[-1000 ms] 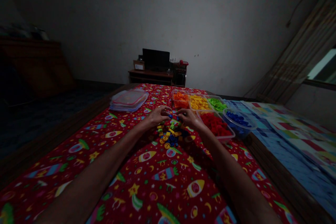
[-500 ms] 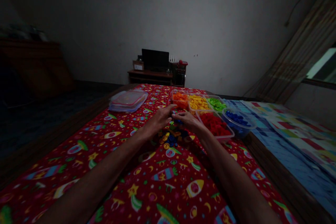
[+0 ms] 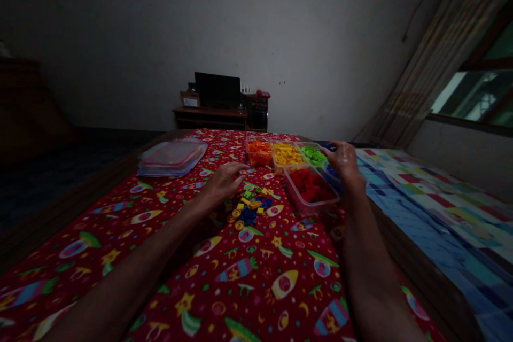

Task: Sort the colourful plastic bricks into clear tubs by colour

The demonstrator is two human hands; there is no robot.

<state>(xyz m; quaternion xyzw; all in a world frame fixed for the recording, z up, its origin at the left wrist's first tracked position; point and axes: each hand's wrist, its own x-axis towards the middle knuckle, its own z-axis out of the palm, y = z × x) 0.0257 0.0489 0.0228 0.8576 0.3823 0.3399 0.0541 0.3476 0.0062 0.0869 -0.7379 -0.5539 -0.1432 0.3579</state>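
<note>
My right hand (image 3: pixel 344 164) is raised over the round tub of blue pieces (image 3: pixel 332 172), partly hiding it. Its fingers pinch a small dark blue piece (image 3: pixel 331 147), probably a toy building block. My left hand (image 3: pixel 225 181) hovers just left of a loose pile of small plastic pieces, thumb and fingers apart, with nothing visible in it. Blue pieces (image 3: pixel 249 216), yellow pieces (image 3: pixel 252 204) and green pieces (image 3: pixel 248 192) make up that pile on the red cloth (image 3: pixel 224 272).
Clear boxes hold orange pieces (image 3: pixel 259 150), yellow pieces (image 3: pixel 286 154), green pieces (image 3: pixel 313 156) and red pieces (image 3: pixel 310 184). Stacked plastic lids (image 3: pixel 172 157) lie at the left. A bed with a patchwork cover (image 3: pixel 433 187) is on the right; a monitor (image 3: pixel 217 90) stands behind.
My right hand has moved from the pile rightward to above the blue tub, carrying a blue piece. My left hand stays by the pile, now apart from the right. The view has turned right.
</note>
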